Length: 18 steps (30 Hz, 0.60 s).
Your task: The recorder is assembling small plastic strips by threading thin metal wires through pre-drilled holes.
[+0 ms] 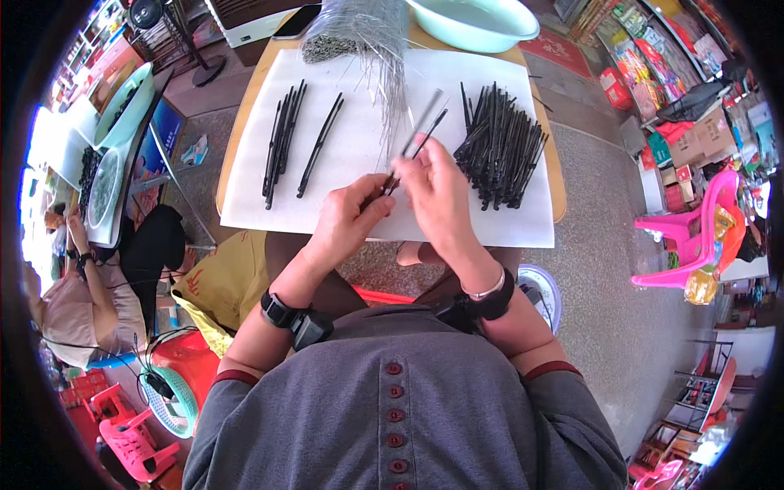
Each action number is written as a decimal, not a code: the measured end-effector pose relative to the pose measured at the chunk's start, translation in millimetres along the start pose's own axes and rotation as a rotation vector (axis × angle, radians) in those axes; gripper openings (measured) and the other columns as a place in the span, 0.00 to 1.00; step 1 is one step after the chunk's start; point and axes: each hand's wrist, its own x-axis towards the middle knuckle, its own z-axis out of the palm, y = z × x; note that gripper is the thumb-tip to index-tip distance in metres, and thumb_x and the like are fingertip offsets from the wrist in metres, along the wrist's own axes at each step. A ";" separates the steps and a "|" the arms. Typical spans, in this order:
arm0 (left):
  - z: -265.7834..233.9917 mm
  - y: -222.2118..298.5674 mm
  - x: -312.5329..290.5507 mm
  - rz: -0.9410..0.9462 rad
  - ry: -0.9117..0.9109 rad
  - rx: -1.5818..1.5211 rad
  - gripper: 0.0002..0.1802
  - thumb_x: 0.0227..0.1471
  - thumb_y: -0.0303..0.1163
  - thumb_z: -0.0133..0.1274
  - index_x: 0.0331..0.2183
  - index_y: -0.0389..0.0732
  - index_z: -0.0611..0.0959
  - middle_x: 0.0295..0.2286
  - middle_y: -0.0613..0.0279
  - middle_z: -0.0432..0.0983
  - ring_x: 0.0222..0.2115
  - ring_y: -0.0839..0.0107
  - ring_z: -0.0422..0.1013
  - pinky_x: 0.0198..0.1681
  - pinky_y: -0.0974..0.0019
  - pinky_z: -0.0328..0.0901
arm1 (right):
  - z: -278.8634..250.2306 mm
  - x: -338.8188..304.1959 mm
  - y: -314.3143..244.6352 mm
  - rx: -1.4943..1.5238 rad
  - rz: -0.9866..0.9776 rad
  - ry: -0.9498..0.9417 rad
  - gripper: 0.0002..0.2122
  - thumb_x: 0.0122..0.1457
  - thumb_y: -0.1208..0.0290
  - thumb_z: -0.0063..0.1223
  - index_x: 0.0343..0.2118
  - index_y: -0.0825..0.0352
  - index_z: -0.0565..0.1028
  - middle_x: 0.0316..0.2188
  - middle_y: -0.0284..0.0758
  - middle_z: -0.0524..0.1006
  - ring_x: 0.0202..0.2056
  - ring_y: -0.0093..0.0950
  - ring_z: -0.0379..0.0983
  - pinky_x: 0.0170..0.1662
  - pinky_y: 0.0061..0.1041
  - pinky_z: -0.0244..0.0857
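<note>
Over the near part of the white board (359, 163), my left hand (347, 219) is closed around the lower end of a thin black stick (415, 145). My right hand (438, 192) pinches the same stick higher up, its fingers smeared by motion. A blurred, greyish strip runs alongside; whether it is a second stick I cannot tell. To the left lie a small group of black sticks (284, 140) and a narrower pair (319, 145). A large heap of black sticks (500, 147) is just right of my right hand. Thin metal wires (390, 86) trail toward my hands.
The wires come from a plastic-wrapped bundle (331, 46) at the table's far side, beside a phone (297, 22) and a pale green basin (476, 24). At left another person (94, 298) sits by a table with basins. A pink chair (694, 233) stands at right.
</note>
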 end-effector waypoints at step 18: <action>-70.1 -29.7 21.5 0.041 0.356 0.849 0.13 0.42 0.30 0.53 0.34 0.36 0.80 0.28 0.51 0.75 0.32 0.54 0.72 0.37 0.59 0.66 | -147.5 68.8 49.2 -0.648 0.154 0.117 0.16 0.53 0.66 0.54 0.43 0.68 0.71 0.26 0.37 0.73 0.26 0.32 0.72 0.32 0.30 0.68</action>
